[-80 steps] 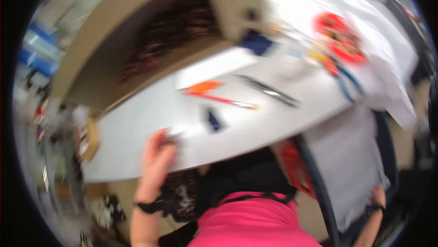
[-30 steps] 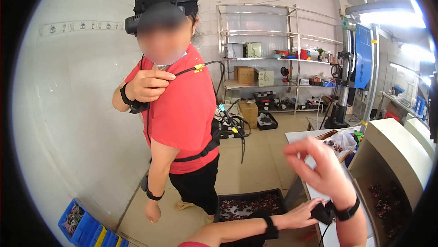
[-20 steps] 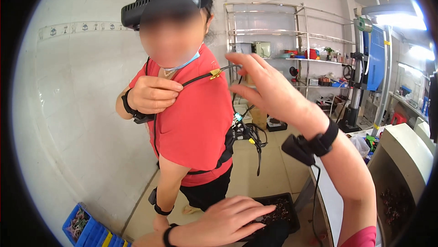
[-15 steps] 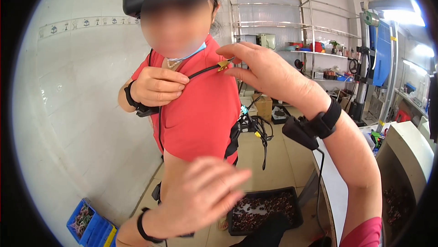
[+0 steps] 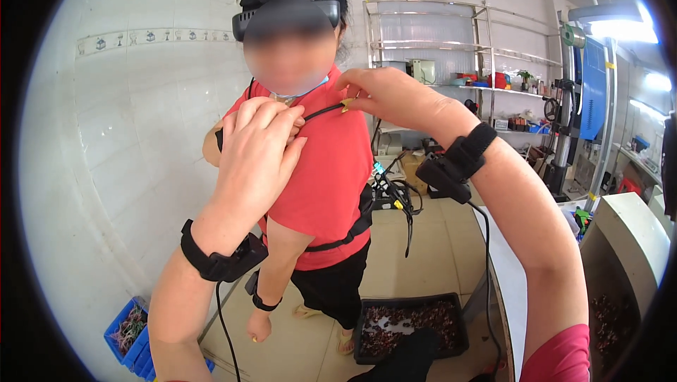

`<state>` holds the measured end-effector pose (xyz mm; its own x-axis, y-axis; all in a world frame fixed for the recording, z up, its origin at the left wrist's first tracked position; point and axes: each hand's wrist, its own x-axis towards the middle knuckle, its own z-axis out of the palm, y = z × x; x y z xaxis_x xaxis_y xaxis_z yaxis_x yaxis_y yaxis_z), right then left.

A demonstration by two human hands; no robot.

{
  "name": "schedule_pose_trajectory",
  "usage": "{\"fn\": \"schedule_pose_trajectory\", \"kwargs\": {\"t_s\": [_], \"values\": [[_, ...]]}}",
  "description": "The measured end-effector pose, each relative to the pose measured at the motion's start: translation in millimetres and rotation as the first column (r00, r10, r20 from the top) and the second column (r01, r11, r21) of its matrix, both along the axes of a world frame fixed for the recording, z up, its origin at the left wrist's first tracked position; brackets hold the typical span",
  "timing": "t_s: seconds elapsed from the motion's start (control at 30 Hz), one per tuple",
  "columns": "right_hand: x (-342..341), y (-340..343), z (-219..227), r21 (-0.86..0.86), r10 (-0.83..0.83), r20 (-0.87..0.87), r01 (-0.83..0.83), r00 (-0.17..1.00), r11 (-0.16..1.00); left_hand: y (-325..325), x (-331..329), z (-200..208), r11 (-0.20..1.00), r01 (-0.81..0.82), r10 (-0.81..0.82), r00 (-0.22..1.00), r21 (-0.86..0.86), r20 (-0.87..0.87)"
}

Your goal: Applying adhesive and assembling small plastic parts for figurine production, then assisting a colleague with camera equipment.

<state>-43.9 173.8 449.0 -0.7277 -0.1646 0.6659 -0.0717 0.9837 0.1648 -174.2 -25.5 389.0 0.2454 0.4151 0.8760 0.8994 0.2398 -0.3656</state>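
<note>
A person in a red shirt stands before me, with a black cable (image 5: 323, 112) across the chest. My right hand (image 5: 386, 96) pinches a small yellow clip (image 5: 346, 105) at the cable's end near the shoulder. My left hand (image 5: 257, 146) is closed around the cable's other side at the chest, its fingers bent and partly hidden. It overlaps the person's own hand, of which only bits of finger show behind mine. Black strapped devices with cords sit on both my wrists.
A black tray (image 5: 462, 325) of small dark red pieces lies on the floor, beside a white table (image 5: 518, 290) at the right. Blue bins (image 5: 130, 325) stand at the lower left. Dark cables (image 5: 402, 205) hang behind the person's waist. Metal shelves (image 5: 430, 47) line the back.
My left hand has risen from low in front to the person's chest, covering their hand on the cable. My right hand stays at the clip. The person appears slightly farther off and lower.
</note>
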Motion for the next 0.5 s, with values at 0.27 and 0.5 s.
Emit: {"fn": "schedule_pose_trajectory", "kwargs": {"t_s": [0.27,0.5], "values": [[-0.4,1.8,-4.7,-0.058,-0.004,-0.02,0.002,1.0,0.998,25.0,-15.4,7.7,1.0,-0.001,0.001,0.999,-0.015,0.038],[2.7,12.7,-9.8,-0.126,0.077,-0.033,-0.08,0.997,0.989,24.8,-15.3,4.4,0.998,0.046,-0.043,0.995,-0.03,0.095]]}}
